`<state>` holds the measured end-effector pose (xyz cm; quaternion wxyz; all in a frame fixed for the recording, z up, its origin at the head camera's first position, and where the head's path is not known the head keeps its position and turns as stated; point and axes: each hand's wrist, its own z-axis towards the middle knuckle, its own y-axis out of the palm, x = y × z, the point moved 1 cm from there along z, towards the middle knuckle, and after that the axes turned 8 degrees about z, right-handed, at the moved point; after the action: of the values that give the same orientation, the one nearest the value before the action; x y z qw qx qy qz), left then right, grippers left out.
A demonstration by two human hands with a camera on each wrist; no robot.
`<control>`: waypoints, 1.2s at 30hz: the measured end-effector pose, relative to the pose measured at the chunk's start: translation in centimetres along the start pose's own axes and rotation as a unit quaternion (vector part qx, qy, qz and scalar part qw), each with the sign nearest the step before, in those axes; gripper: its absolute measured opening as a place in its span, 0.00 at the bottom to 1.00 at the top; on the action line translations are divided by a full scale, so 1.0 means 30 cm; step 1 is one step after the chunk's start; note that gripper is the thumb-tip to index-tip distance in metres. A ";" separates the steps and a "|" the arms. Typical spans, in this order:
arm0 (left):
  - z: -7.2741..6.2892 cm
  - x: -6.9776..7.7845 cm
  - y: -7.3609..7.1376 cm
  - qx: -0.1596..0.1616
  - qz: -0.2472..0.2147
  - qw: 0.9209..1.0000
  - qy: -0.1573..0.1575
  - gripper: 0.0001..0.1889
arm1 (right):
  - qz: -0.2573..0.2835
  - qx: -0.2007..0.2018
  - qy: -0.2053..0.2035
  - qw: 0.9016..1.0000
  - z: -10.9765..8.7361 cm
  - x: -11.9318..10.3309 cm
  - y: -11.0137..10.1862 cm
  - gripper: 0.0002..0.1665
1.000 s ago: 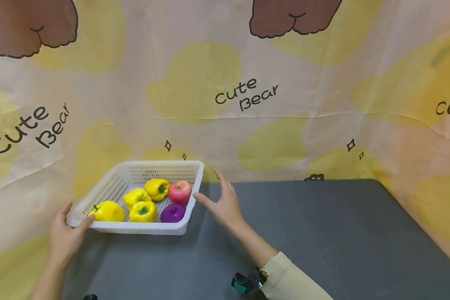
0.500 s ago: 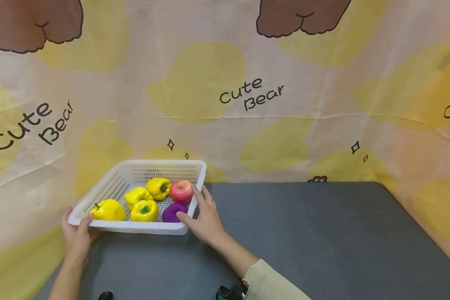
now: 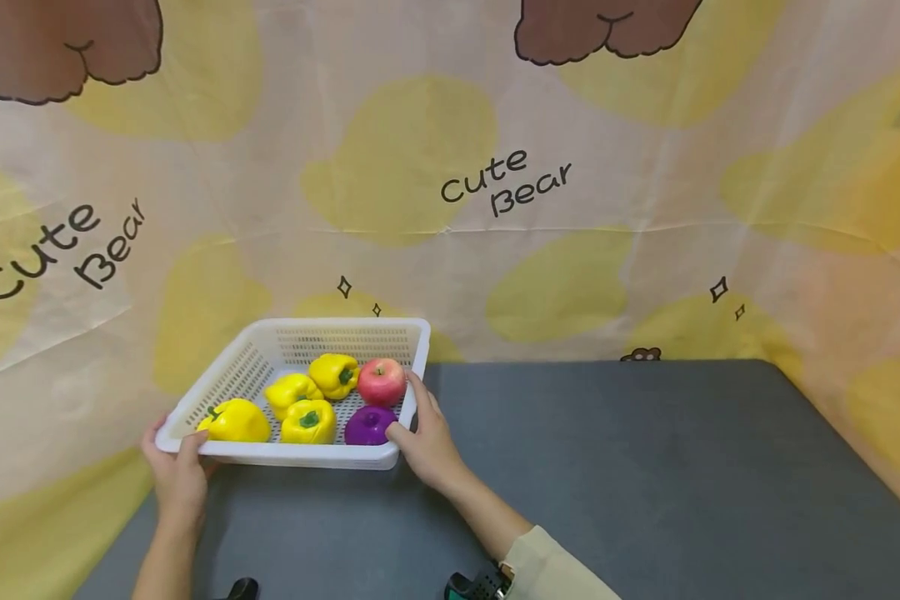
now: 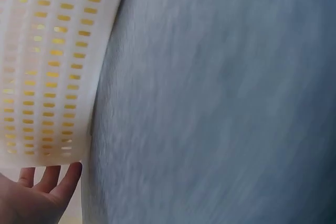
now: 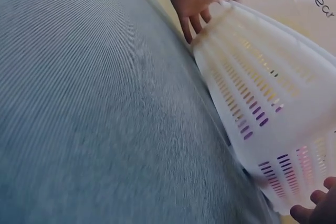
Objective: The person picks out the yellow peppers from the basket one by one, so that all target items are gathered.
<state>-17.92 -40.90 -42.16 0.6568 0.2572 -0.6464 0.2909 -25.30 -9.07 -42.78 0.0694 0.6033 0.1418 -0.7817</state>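
A white plastic basket (image 3: 292, 452) with slotted walls is held at both ends. My left hand (image 3: 178, 479) grips its left end, thumb over the rim and fingers below; those fingers (image 4: 65, 184) show against the wall in the left wrist view. At the right end my right hand (image 3: 431, 446) holds the rim, thumb near the front corner. Inside lie several yellow bell peppers (image 3: 308, 422), a red apple (image 3: 382, 382) and a glossy round purple thing (image 3: 369, 426). The right wrist view shows the basket's outer wall (image 5: 299, 108) close to the table.
A dark grey table (image 3: 607, 475) reaches out to the right of the basket. Behind it hangs a printed cloth (image 3: 390, 167) with yellow patches and lettering. Dark wrist devices (image 3: 474, 586) show at the bottom edge.
My right hand has come in from the right and taken hold of the basket's right end. The left hand has closed further round the left end. The basket has shifted slightly right.
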 end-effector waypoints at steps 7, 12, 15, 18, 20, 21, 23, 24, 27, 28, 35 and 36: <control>-0.035 -0.021 0.053 0.001 -0.018 1.000 0.016 0.29 | -0.007 0.001 -0.005 1.000 -0.027 0.011 -0.071 0.51; -0.058 -0.018 0.101 -0.003 -0.043 0.998 0.034 0.28 | -0.014 0.014 -0.005 1.000 -0.042 0.015 -0.128 0.50; -0.070 -0.022 0.127 0.004 -0.044 0.998 0.042 0.27 | -0.021 0.019 -0.004 1.000 -0.050 0.021 -0.161 0.50; -0.087 -0.022 0.144 0.010 -0.034 0.998 0.053 0.27 | -0.026 0.019 -0.004 0.999 -0.059 0.026 -0.192 0.49; -0.100 -0.018 0.154 0.011 -0.017 0.998 0.055 0.27 | -0.026 0.020 -0.007 0.999 -0.065 0.029 -0.212 0.49; -0.106 -0.016 0.158 0.007 -0.012 0.998 0.055 0.27 | -0.027 0.021 -0.009 0.999 -0.068 0.030 -0.222 0.49; -0.113 -0.011 0.170 0.002 0.004 0.999 0.052 0.27 | -0.026 0.024 -0.008 0.999 -0.072 0.031 -0.239 0.49; -0.115 -0.011 0.176 0.000 0.009 0.999 0.051 0.27 | -0.024 0.025 -0.007 0.999 -0.075 0.032 -0.248 0.49; -0.124 -0.014 0.188 -0.007 0.022 0.998 0.055 0.27 | -0.020 0.028 -0.007 0.999 -0.083 0.032 -0.275 0.50; -0.124 -0.015 0.191 -0.009 0.026 0.998 0.056 0.26 | -0.021 0.029 -0.009 0.999 -0.086 0.033 -0.285 0.50; -0.135 -0.004 0.211 -0.054 0.049 0.997 0.018 0.30 | -0.020 0.029 -0.016 0.999 -0.108 0.042 -0.368 0.49; -0.140 -0.001 0.217 -0.061 0.057 0.996 0.014 0.31 | -0.016 0.027 -0.016 0.999 -0.111 0.043 -0.382 0.49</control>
<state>-19.62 -33.35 -42.59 0.6624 0.1752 -0.6672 0.2921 -25.76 2.91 -43.22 0.0429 0.5902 0.1291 -0.7957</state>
